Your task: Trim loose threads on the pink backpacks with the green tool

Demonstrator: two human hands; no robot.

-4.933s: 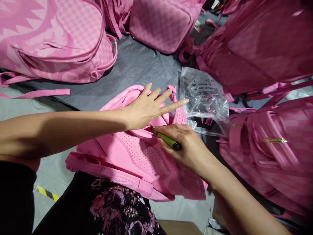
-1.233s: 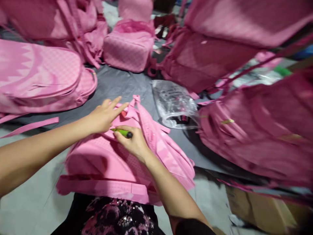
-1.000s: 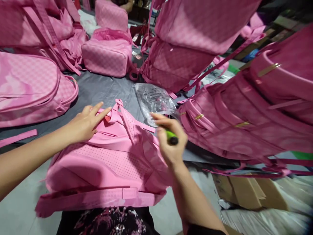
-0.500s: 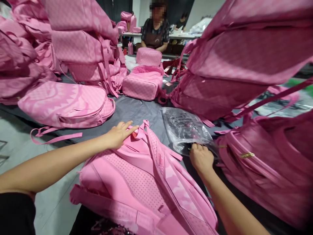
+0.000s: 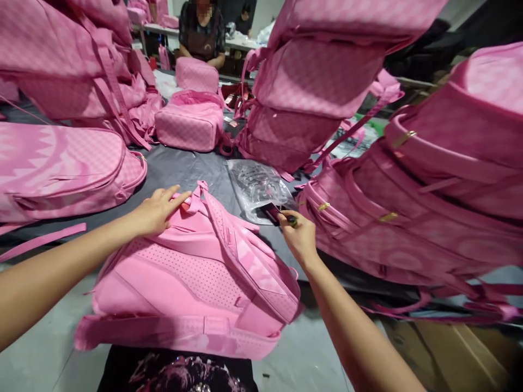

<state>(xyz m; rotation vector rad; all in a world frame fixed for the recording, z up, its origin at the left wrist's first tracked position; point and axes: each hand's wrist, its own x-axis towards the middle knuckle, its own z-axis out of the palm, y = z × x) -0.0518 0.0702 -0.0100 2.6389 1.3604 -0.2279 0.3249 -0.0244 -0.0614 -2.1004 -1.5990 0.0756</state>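
A pink backpack (image 5: 175, 272) lies before me with its dotted padded back panel and shoulder straps facing up. My left hand (image 5: 161, 209) rests on its top end beside the knotted-looking loop (image 5: 199, 190), fingers stretched out and apart. Just right of the backpack, my right hand (image 5: 300, 234) is closed on a small dark object (image 5: 271, 213) with a flat black end; a greenish-gold bit shows by the fingers. That flat end is over the near edge of a clear plastic bag (image 5: 257, 188) lying on the dark table cover.
Pink backpacks are stacked at the back left (image 5: 53, 65), centre right (image 5: 314, 76) and right (image 5: 429, 218). Another backpack (image 5: 61, 169) lies flat at left. Two small pink bags, the nearer box-shaped bag (image 5: 190, 122) among them, stand mid-table. A person (image 5: 202, 38) is across the table.
My view has swung right, so things sit further left. The right hand has lifted back slightly from the plastic bag, and the dark object in it now shows. My left hand stays on the backpack.
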